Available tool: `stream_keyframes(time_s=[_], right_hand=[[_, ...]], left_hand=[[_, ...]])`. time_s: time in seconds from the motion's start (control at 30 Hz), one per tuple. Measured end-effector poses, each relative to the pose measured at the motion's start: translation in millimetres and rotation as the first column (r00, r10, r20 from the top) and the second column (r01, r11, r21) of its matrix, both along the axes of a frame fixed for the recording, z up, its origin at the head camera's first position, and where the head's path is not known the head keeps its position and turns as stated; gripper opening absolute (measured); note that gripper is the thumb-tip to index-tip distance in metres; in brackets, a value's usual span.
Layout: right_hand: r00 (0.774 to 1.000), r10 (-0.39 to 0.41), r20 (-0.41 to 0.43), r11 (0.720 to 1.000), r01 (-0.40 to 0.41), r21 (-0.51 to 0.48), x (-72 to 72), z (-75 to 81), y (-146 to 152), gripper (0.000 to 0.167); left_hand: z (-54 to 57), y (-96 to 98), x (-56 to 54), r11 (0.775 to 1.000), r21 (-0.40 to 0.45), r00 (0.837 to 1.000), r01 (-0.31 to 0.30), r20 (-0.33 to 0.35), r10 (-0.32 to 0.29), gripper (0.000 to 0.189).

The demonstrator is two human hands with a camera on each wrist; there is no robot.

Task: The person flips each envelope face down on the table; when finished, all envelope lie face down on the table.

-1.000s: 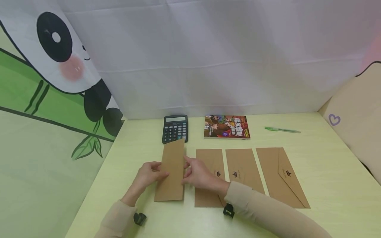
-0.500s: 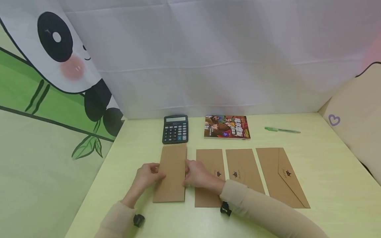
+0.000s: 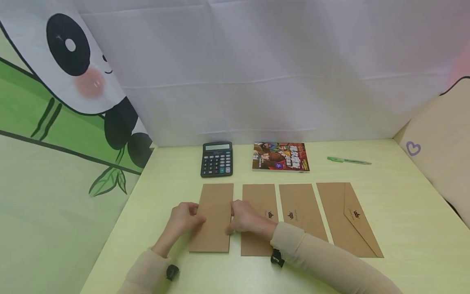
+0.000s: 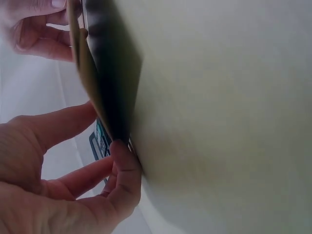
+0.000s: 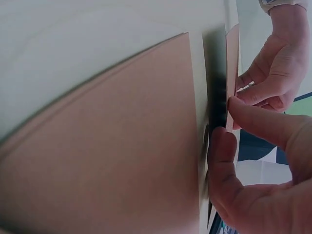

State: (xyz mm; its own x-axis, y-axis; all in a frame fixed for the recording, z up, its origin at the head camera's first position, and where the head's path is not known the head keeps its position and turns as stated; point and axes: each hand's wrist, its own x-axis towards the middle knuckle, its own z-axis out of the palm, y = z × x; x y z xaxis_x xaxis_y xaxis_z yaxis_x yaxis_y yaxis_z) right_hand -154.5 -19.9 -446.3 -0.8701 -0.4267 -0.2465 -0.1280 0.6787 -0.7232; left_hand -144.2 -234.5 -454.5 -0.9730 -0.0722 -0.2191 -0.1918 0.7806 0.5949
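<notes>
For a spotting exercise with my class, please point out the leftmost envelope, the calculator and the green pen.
Leftmost envelope [image 3: 216, 218]: head view, middle of its upward face.
Calculator [image 3: 216, 160]: head view, on its keys.
Green pen [image 3: 349, 161]: head view, halfway along it.

Head view bright; wrist views dimmer, dark shadow beneath held envelope [image 3: 216, 216].

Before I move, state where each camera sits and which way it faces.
Head: worn on the head, facing forward and down at the table; left grip, right grip, both sleeves show.
Left wrist: on that wrist, facing the held envelope; both grips show.
Right wrist: on that wrist, facing it past a flat envelope; both grips show.
Both wrist views share the held envelope.
</notes>
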Motion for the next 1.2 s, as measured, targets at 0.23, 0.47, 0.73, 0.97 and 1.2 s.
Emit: stream_keyframes(time_s=[0.23,0.47,0.73,0.97,1.2], right_hand=[[1.0,-0.007,-0.019,0.999,0.007,0.04,0.2,-0.7,-2.6,0.045],[0.999,-0.015,-0.031,0.996,0.018,0.092,-2.0,-0.6,-6.6,0.043],[1.0,-0.018,-0.012,0.995,0.02,0.103,-3.3,-2.0,-8.0,0.046],[1.0,-0.012,-0.017,0.996,0.013,0.092,-2.7,-3.5,-5.4,0.046],[0.998,0.05,-0.033,0.999,-0.05,-0.011,2.8,0.1,4.0,0.043]], left_hand=[[-1.3,3.0,1.7,1.0,-0.016,0.999,0.016,-0.036,-0.017,0.043],[-1.5,6.4,0.8,0.998,-0.04,0.999,0.048,-0.023,-0.048,0.037],[-3.1,7.2,0.0,0.997,-0.061,0.998,0.049,-0.027,-0.05,0.039],[-0.1,7.4,0.6,0.996,-0.08,0.999,0.042,-0.012,-0.043,0.039],[6.2,10.3,2.7,0.996,-0.087,1.0,0.021,-0.011,-0.022,0.055]])
